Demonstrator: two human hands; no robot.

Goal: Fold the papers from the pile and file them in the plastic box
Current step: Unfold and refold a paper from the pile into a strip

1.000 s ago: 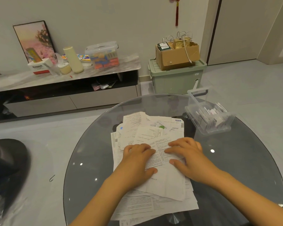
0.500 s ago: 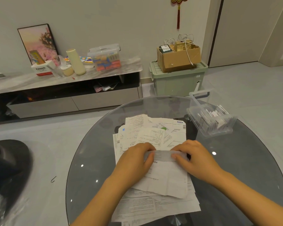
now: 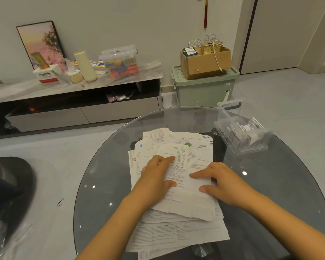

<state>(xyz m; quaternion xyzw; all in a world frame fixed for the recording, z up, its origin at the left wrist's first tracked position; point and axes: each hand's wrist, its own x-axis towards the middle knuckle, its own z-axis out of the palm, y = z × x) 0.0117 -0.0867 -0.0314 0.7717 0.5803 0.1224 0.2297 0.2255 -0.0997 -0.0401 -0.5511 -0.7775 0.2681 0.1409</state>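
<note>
A loose pile of printed papers [image 3: 178,231] lies in the middle of the round glass table [image 3: 101,184]. On top of it is a creased white sheet [image 3: 188,203] whose upper part is folded over, blank side up. My left hand [image 3: 156,177] lies flat on the sheet's left half, index finger stretched forward and thumb on the paper. My right hand [image 3: 223,182] holds the folded flap between index finger and thumb. The clear plastic box [image 3: 221,117] stands at the table's right rear, with several folded papers upright inside it.
A low TV bench [image 3: 83,109] with a clear storage tub, a bottle and a picture frame runs along the wall. A green crate [image 3: 204,91] with a cardboard box on top stands behind the table. A dark chair base [image 3: 9,177] is at the left.
Both hands lifted the sheet's far edge and brought it towards me, folding it over. The left hand now presses flat and the right hand holds the flap.
</note>
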